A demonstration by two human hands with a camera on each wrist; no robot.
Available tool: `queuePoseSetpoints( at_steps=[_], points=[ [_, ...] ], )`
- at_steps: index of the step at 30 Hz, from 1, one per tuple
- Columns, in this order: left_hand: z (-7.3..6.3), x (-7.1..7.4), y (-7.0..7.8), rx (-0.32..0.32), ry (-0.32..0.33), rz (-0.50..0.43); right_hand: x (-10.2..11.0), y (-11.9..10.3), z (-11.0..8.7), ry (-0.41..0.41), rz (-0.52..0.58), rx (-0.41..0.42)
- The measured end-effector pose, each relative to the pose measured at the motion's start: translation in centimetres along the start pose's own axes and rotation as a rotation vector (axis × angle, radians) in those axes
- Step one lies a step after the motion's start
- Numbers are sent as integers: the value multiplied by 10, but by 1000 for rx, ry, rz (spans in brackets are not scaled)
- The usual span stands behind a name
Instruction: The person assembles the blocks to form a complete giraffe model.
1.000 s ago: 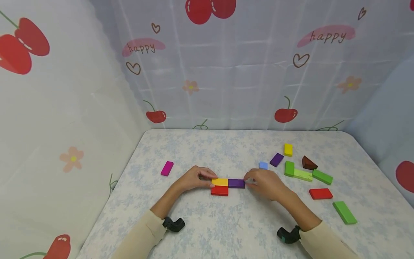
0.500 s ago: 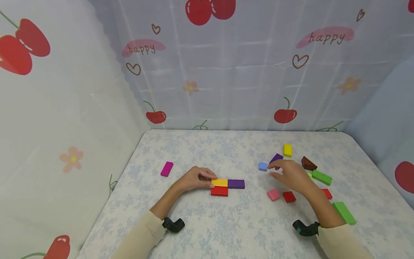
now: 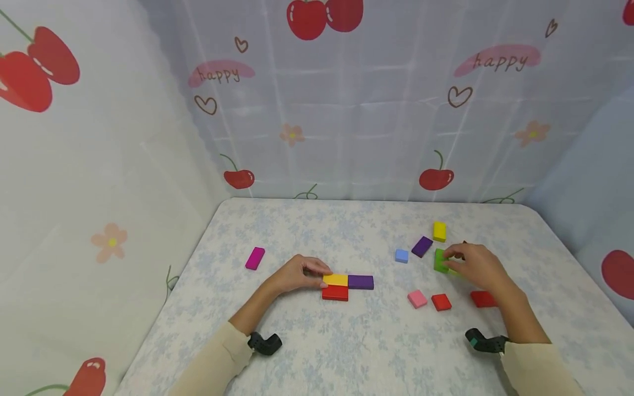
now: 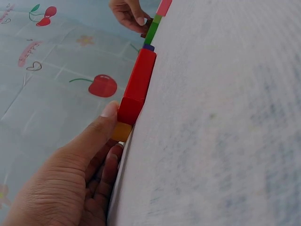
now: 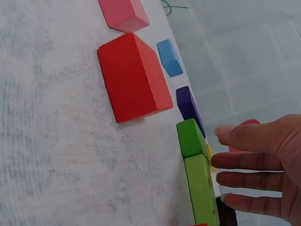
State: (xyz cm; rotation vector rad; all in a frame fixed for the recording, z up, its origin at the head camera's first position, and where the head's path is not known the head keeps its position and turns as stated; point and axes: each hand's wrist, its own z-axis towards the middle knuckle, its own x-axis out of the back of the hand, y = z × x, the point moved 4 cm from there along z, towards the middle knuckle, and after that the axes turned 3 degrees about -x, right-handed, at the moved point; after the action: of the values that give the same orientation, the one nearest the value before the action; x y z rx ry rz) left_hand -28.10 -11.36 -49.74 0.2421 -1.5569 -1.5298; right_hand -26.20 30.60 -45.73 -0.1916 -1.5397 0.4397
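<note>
My left hand (image 3: 299,273) pinches the left end of a flat yellow-orange block (image 3: 338,280) between thumb and fingers. Against that block's near side lies a red block (image 3: 335,293), and a purple block (image 3: 361,282) continues the row to the right. The left wrist view has the thumb at the corner where the yellow-orange and red blocks meet. Over on the right, my right hand (image 3: 477,265) hovers at a green block (image 3: 439,261), holding nothing. Its fingers are loosely extended in the right wrist view, beside the green block and a light green block (image 5: 201,188).
A magenta block (image 3: 255,258) lies at the left. Near the right hand are a small blue block (image 3: 402,256), a purple block (image 3: 422,247), a yellow block (image 3: 439,231), a pink block (image 3: 417,298), a small red block (image 3: 441,302) and a longer red block (image 3: 482,299).
My right hand has left the end of the purple block in the row and moved right, past the blue block, to the green block. The left hand has stayed in place.
</note>
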Motion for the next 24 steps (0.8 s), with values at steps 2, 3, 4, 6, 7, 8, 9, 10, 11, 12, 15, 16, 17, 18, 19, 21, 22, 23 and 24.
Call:
queuePoseSetpoints(
  at_steps=[2, 3, 4, 6, 7, 8, 9, 10, 11, 12, 15, 16, 17, 18, 19, 21, 22, 23, 24],
  points=[
    [0, 0, 0, -4, -7, 2, -1, 6, 0, -23, -8, -6],
    [0, 0, 0, -4, -11, 4, -2, 9, 0, -35, -13, -9],
    [0, 0, -1, -3, -15, 5, -3, 11, 1, -49, -16, -14],
    [0, -1, -2, -2, -19, 8, -5, 14, 1, -79, -26, -23],
    [0, -1, -2, -2, -22, 8, -5, 16, 1, -91, -31, -25],
    [0, -1, -3, -2, -22, 7, -5, 17, 1, -99, -37, -33],
    [0, -1, -3, -1, -22, 8, -5, 19, 1, -108, -44, -37],
    [0, -1, -3, -1, -22, 6, -5, 20, 1, -115, -49, -44],
    [0, -1, -3, -3, -21, 6, -4, 21, 0, -120, -56, -47],
    [0, -1, -3, -3, -19, 6, -3, 22, 0, -124, -64, -49],
    [0, -1, -3, -4, -17, 9, -2, 23, -1, -134, -82, -55],
    [0, -1, -3, -6, -16, 9, -1, 23, 0, -138, -83, -55],
    [0, 0, -3, -7, -15, 10, -1, 23, 0, -140, -84, -55],
    [0, 0, -3, -9, -14, 9, -1, 24, 0, -143, -84, -55],
    [0, 0, -2, -12, -14, 9, 0, 24, 1, -145, -84, -58],
    [0, 0, -3, -16, -13, 6, 2, 24, 1, -148, -84, -62],
    [1, 0, -3, -16, -11, 4, 3, 24, 1, -149, -84, -63],
    [1, 0, -3, -13, -9, 0, 5, 24, 1, -145, -85, -61],
    [1, 0, -4, -9, -7, -2, 7, 23, 1, -142, -83, -60]
  ],
)
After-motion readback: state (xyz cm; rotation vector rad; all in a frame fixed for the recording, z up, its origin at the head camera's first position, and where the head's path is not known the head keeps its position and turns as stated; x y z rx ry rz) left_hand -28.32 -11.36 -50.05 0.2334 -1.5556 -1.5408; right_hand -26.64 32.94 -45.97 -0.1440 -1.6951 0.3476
